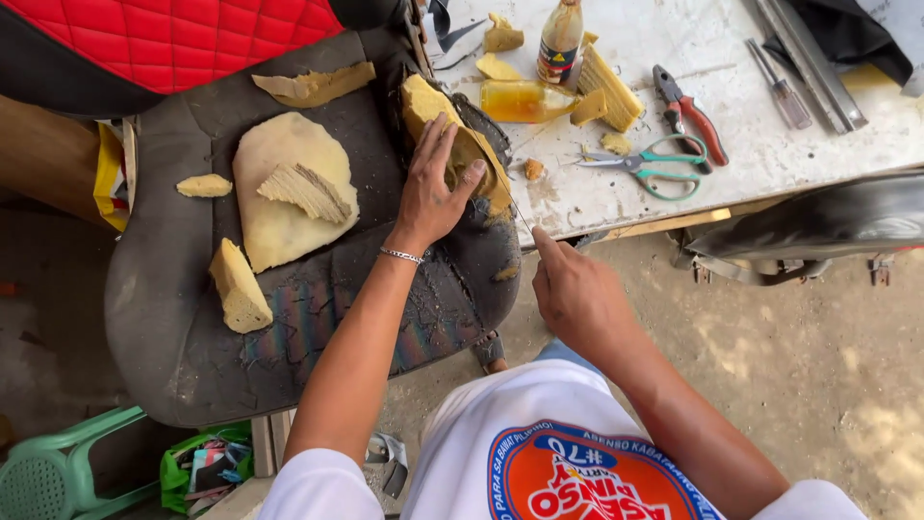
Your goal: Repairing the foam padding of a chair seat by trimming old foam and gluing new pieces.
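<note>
In the middle of the frame the left hand (431,189) lies flat and spread on a yellow foam block (452,135), pressing it down at the right edge of a worn dark seat cushion (192,337). The fingers are open, not curled round the foam. A silver bracelet (402,255) sits on that wrist.

Just below and to the right, the right hand (577,294) is closed around something thin — maybe a blade or a needle, but it is too small to tell. Its tip points up toward the foam block.

More foam lies on the cushion to the left: a big flat round piece (274,207) with a ridged piece (308,191) on top, a small bit (204,185) and a thick wedge (239,287).

At the upper right is a white table (751,144). On it are green-handled scissors (650,164), red pliers (688,111), a screwdriver (782,87) and two bottles — one lying down (525,100), one standing (560,39).

A green plastic stool (58,472) is in the lower left corner.
</note>
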